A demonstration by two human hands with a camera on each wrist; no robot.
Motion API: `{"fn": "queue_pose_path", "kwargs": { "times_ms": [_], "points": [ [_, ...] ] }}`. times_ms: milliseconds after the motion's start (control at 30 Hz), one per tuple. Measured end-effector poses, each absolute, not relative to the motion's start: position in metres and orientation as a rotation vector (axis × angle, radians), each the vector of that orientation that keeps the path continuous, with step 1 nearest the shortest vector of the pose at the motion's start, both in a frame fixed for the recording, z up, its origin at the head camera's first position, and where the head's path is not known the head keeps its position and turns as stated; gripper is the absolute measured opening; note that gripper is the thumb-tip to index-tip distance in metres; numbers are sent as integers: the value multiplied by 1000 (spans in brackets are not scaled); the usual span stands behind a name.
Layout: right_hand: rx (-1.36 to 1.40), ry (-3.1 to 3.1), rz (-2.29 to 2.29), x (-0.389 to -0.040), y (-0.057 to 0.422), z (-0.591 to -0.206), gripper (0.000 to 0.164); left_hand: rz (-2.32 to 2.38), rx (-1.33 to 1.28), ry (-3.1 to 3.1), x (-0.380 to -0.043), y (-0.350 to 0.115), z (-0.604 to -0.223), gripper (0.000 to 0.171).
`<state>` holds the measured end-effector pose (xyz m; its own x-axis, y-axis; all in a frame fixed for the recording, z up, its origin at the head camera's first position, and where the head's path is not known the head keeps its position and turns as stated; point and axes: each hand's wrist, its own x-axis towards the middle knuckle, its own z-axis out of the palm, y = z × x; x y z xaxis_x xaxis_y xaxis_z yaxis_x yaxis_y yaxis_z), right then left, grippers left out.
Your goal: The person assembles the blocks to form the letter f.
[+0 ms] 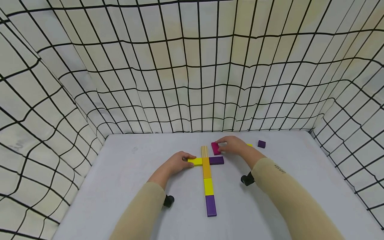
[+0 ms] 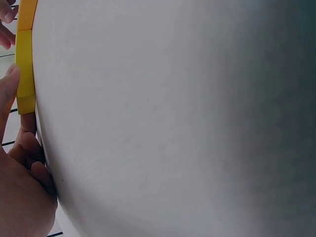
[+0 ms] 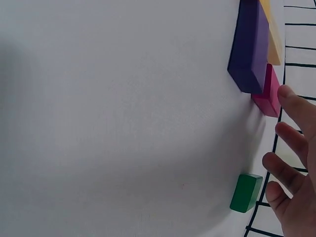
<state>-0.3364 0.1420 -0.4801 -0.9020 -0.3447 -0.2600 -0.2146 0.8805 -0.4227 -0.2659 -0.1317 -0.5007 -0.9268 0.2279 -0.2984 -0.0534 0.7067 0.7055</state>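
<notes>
My left hand (image 1: pixel 177 161) holds the outer end of a yellow block (image 1: pixel 196 162) between thumb and fingers. That block lies flat against the left side of an orange block (image 1: pixel 206 167). A purple block (image 1: pixel 216 160) juts out from the right side opposite it. My right hand (image 1: pixel 234 145) is at the right edge of a magenta block (image 1: pixel 215 148), behind the purple one. In the right wrist view its fingers (image 3: pixel 296 106) are spread and fairly straight, one tip right at the magenta block (image 3: pixel 269 96).
Below the orange block, a yellow block (image 1: pixel 208 186) and a purple block (image 1: pixel 211 205) continue the line; pale wooden strips (image 1: pixel 204 151) top it. A small dark purple block (image 1: pixel 261 144) lies back right. A green block (image 3: pixel 246 193) sits under my right hand. Black-grid netting (image 1: pixel 192 110) borders the white table (image 1: pixel 135 156).
</notes>
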Motion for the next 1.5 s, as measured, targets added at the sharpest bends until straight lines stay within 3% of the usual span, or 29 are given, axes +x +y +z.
{"fn": "queue_pose_path", "kwargs": {
  "times_ms": [433,1500],
  "points": [
    [-532,2708,-498,-342,139,-485,42,1080,150,2549,-266,-133,-504,29],
    [-398,2724,-610,-350,135,-487,44,1081,140,2547,-266,-132,-503,29]
  ]
}}
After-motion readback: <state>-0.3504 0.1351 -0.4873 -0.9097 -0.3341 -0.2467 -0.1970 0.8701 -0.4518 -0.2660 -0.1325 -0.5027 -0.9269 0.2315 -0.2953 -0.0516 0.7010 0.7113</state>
